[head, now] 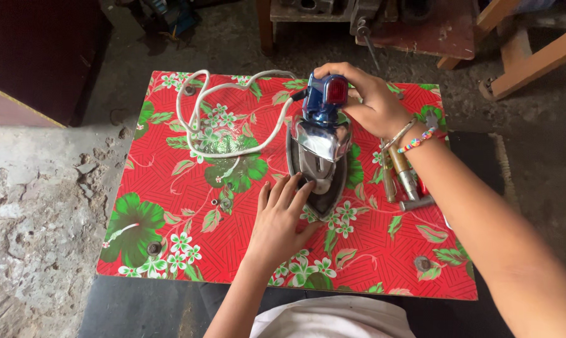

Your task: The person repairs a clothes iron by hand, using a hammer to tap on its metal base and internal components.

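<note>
Red flowery board [170, 244] sits on rough grey ground, and my iron [319, 147] lies in its middle, the white cord [223, 109] looping off toward 10 o'clock. My left hand [280, 222] rests flat with fingers spread at the iron's tip at 6 o'clock, and my right hand [370, 103] grips the blue back end at 12 o'clock; I think holding both ends steady works best. Tools [405, 178] at 3 o'clock hide partly under my arm, so I can't tell what they are.

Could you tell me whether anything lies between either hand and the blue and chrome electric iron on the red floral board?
Nothing visible does. The right hand already grips the blue and chrome electric iron at its rear, and the left hand rests against its pointed front. The white cord loops off to the side.
</note>
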